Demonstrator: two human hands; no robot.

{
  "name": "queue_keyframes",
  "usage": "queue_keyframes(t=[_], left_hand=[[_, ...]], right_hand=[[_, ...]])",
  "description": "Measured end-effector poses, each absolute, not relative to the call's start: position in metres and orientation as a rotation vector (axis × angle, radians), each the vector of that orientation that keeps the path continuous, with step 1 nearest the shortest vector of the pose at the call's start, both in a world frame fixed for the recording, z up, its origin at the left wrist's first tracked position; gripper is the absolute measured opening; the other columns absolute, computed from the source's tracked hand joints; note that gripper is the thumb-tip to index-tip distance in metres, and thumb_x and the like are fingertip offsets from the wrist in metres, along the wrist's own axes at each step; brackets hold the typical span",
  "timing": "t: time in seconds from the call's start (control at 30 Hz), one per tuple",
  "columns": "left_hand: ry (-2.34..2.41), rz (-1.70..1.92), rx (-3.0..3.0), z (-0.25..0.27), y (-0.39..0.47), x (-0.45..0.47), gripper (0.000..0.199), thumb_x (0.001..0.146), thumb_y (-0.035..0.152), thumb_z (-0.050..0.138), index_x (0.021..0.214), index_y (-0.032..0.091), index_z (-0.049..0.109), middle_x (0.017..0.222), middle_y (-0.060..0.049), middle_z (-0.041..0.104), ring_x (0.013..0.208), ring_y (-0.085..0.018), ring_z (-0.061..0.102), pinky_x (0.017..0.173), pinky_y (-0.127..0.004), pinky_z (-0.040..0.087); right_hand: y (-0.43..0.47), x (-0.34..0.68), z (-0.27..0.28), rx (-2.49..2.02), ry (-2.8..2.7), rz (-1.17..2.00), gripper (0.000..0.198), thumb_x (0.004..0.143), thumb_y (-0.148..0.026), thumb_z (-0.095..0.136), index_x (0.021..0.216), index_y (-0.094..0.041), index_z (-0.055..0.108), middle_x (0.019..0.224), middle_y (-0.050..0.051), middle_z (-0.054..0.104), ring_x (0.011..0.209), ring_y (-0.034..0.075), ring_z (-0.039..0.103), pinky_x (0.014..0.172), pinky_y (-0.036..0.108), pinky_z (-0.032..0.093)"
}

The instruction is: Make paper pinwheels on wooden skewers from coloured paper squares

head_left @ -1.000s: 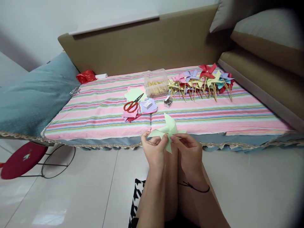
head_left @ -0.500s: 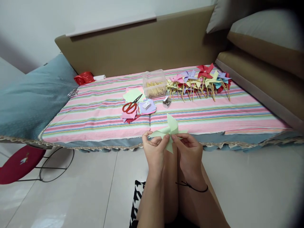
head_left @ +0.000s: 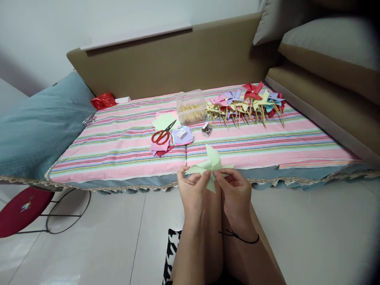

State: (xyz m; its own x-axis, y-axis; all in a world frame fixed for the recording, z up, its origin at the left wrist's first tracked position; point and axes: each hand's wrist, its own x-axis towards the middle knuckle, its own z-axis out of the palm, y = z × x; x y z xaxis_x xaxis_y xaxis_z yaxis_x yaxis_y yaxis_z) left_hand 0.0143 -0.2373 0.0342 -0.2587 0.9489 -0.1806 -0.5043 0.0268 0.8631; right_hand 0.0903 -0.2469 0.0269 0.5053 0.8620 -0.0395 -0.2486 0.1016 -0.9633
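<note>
Both hands pinch a pale green paper pinwheel [head_left: 214,157] above my knees, at the front edge of the striped cloth. My left hand [head_left: 192,190] grips it from the left, thumb near its centre. From the other side my right hand [head_left: 234,192] presses its thumb beside the left one. The folded blades stand out around my fingers; no stick shows on it. Beyond the hands lie red-handled scissors [head_left: 160,137], a stack of lilac paper squares [head_left: 187,139] with a small white box [head_left: 181,134] on top, and a small open box of metal pins [head_left: 207,130].
A clear plastic box [head_left: 191,116] of thin wooden sticks stands mid-cloth. Several finished pinwheels [head_left: 253,91] on sticks lie to its right. A red plastic bag [head_left: 103,101] is at the back left, a blue cushion [head_left: 44,126] at the left, a red stool [head_left: 25,209] on the floor.
The camera view has shifted slightly, so the scene sits a little lower and further left. Both hands keep their hold on the green pinwheel, nearly unmoved.
</note>
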Motion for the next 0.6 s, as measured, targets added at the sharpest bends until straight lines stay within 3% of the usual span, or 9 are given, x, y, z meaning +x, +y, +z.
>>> queue_keyframes(t=[0.43, 0.6], left_hand=[[1.156, 1.592, 0.465, 0.0352, -0.2395, 0.0193, 0.068, 0.06, 0.021, 0.081, 0.109, 0.022, 0.033, 0.06, 0.005, 0.064, 0.052, -0.011, 0.061, 0.057, -0.021, 0.046], [1.205, 1.62, 0.36, 0.0326, -0.2383, 0.019, 0.075, 0.059, 0.02, 0.08, 0.117, 0.021, 0.033, 0.067, 0.002, 0.065, 0.059, -0.013, 0.064, 0.061, -0.024, 0.049]], right_hand=[[-0.2506, 0.0844, 0.0278, -1.224, -0.643, 0.898, 0.019, 0.066, -0.03, 0.076, 0.07, -0.018, 0.062, 0.065, -0.001, 0.062, 0.061, 0.013, 0.059, 0.058, 0.025, 0.05], [-0.2513, 0.0838, 0.0283, -1.03, -0.475, 1.05, 0.048, 0.065, -0.028, 0.078, 0.095, -0.025, 0.041, 0.075, -0.002, 0.07, 0.07, 0.017, 0.068, 0.065, 0.032, 0.055]])
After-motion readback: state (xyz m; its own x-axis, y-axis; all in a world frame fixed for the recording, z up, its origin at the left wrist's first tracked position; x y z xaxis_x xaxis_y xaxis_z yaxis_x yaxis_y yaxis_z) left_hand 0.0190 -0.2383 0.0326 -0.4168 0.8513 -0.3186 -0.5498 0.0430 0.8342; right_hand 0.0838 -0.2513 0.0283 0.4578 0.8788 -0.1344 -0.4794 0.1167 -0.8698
